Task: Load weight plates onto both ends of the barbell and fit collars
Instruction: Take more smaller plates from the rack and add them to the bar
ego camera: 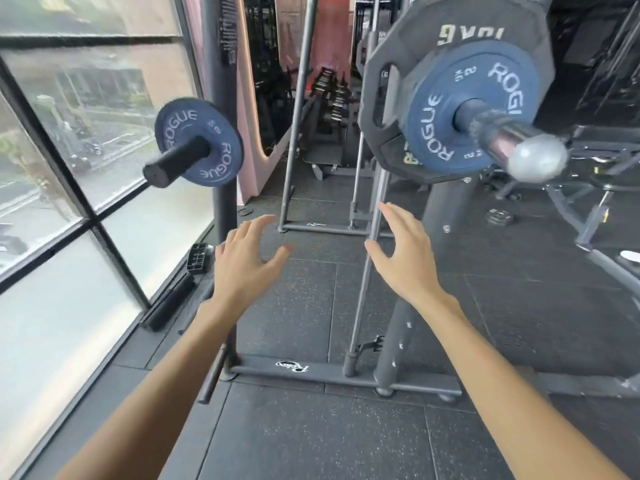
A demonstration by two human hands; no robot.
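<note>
Your left hand (pixel 247 263) and right hand (pixel 403 252) spread open, empty; loaded barbell sleeve (pixel 509 136) well above right fingertips (pixel 386 209).

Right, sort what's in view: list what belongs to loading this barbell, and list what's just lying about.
Part of the job:
- barbell sleeve
- black 10 kg plate on it
- blue Rogue plate outside that
- second blue Rogue plate on the storage peg
- left hand and right hand, both empty

Lying about:
- small plate on the floor
- dumbbell rack
- bench
</note>
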